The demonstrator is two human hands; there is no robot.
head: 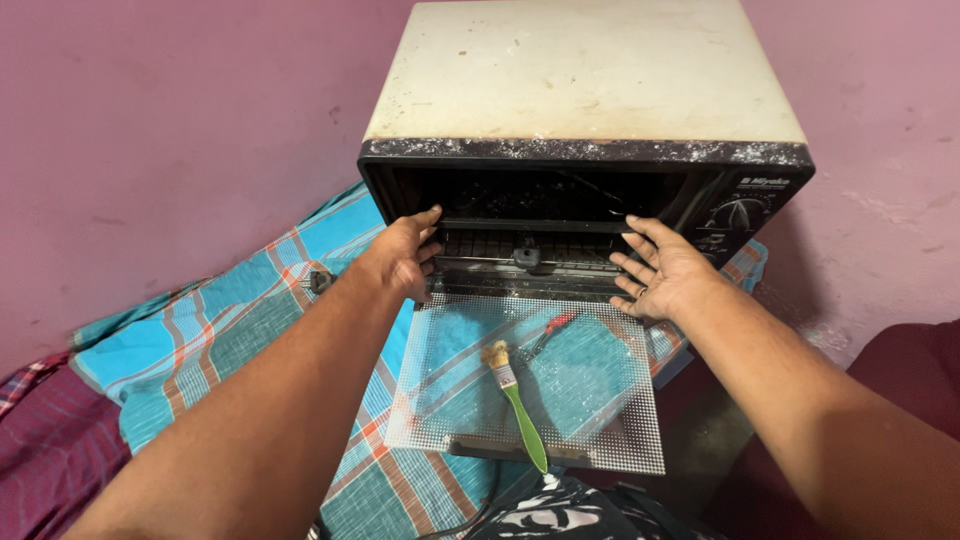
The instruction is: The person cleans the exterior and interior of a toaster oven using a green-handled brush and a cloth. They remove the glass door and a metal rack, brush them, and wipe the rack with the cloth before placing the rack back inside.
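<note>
A toaster oven [585, 80] with a stained cream top and black front stands on a checked cloth, its glass door [600, 400] folded down flat toward me. My left hand [405, 255] reaches to the left edge of the oven's opening, fingers touching a dark tray or rack [530, 245] inside. At the right edge of the opening, my right hand [660, 270] is spread open, with its fingers at the same tray. A green-handled brush [515, 395] lies on the open door, with a small red-handled tool [555, 325] beside it.
A blue, orange and grey checked cloth [230, 330] covers the floor beneath the oven. Pink walls [170, 120] rise behind and on both sides. The oven's dials [740, 215] sit on its right front. A black cord [470, 510] runs near my lap.
</note>
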